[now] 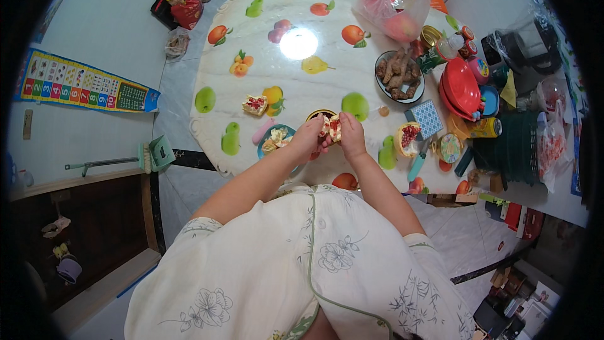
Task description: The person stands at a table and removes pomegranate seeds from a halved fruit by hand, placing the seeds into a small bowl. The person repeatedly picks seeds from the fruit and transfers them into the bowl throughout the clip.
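Observation:
Over a round dark-rimmed bowl [317,113], my left hand [306,138] and my right hand [352,135] meet on a pomegranate piece [335,128]. Red seeds and pale pith show between my fingers; whether the piece is split in two I cannot tell. My hands hide most of the bowl. Left of my left hand, pale peel scraps [279,137] lie on a blue plate [262,150]. Another pomegranate piece [255,105] rests farther left on the fruit-print tablecloth [283,85]. To the right sits a larger seeded pomegranate chunk [407,139], with a turquoise-handled knife [417,166] beside it.
A plate of ginger-like roots [399,75], red bowls [460,87], a patterned blue box [424,119] and jars [467,40] crowd the right side. A plastic bag of fruit [396,7] stands at the back right. A pink object [263,131] touches the blue plate's area.

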A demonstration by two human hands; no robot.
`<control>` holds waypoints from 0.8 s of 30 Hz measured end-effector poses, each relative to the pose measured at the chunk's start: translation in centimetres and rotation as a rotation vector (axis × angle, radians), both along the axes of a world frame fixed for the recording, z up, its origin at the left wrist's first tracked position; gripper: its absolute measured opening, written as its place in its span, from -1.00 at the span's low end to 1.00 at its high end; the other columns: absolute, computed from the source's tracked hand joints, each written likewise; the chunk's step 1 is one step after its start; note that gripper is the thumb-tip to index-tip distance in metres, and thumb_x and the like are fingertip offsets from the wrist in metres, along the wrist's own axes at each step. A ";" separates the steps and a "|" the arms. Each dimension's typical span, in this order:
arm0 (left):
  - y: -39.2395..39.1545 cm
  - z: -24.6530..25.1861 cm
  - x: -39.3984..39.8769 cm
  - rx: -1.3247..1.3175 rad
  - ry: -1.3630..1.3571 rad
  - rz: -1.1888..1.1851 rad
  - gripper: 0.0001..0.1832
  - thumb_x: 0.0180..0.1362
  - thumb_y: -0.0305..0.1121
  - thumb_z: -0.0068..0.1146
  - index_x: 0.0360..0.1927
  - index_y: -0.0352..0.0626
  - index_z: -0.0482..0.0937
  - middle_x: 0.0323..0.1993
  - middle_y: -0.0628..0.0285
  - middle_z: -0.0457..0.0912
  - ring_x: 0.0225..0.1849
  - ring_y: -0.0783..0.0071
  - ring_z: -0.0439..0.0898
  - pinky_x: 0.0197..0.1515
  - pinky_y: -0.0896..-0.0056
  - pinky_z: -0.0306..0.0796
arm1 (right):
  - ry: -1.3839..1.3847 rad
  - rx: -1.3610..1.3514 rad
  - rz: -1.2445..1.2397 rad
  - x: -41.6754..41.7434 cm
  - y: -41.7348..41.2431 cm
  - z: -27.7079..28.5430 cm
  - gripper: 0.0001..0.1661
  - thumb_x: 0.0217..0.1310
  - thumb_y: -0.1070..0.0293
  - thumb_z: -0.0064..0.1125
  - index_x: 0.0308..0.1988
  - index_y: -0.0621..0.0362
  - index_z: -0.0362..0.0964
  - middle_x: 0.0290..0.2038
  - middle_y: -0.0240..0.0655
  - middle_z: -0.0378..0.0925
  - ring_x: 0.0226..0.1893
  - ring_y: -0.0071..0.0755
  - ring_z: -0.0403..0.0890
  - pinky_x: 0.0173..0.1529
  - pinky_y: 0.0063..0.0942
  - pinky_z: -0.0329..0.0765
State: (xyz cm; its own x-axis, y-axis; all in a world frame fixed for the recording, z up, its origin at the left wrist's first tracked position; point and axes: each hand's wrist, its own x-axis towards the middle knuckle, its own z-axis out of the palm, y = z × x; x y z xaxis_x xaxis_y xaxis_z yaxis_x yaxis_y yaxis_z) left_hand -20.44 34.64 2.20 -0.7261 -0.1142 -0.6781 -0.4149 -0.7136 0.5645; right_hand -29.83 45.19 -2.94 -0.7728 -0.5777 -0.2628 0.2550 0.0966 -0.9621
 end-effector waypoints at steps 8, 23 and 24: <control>-0.5 -1.7 -0.1 -0.360 0.073 0.003 -0.73 0.29 -0.17 -0.19 -0.14 -0.12 0.41 -0.41 0.30 0.49 -0.41 0.52 0.48 -0.35 0.50 0.41 | 0.765 0.521 0.111 0.2 0.0 2.5 -0.63 0.25 0.15 -0.11 -0.48 0.21 0.35 -0.56 -0.08 0.49 -0.50 -0.04 0.53 -0.42 -0.23 0.43; -2.4 -0.5 0.5 -0.011 0.066 0.079 -0.72 0.27 -0.18 -0.13 -0.15 -0.19 0.41 -0.33 0.23 0.52 -0.40 0.49 0.53 -0.35 0.55 0.49 | -0.068 0.167 0.002 -1.2 0.4 2.2 -0.69 0.27 0.18 -0.06 -0.42 0.16 0.42 -0.72 -0.48 0.33 -0.80 -0.65 0.29 -0.75 -0.62 0.23; -2.4 0.0 0.5 0.009 0.081 0.065 -0.73 0.27 -0.18 -0.12 -0.17 -0.19 0.40 -0.34 0.24 0.52 -0.41 0.49 0.53 -0.37 0.56 0.49 | -0.074 0.149 -0.005 -1.1 0.5 2.0 -0.69 0.28 0.18 -0.06 -0.42 0.15 0.42 -0.71 -0.49 0.33 -0.80 -0.66 0.29 -0.75 -0.65 0.21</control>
State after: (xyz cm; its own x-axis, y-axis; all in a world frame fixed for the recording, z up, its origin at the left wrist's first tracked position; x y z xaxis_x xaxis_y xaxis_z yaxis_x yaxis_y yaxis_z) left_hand -19.96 32.23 2.16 -0.7697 -0.1573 -0.6187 -0.3206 -0.7428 0.5878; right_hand -30.97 45.70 -0.97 -0.7510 -0.5243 -0.4013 0.3253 0.2351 -0.9159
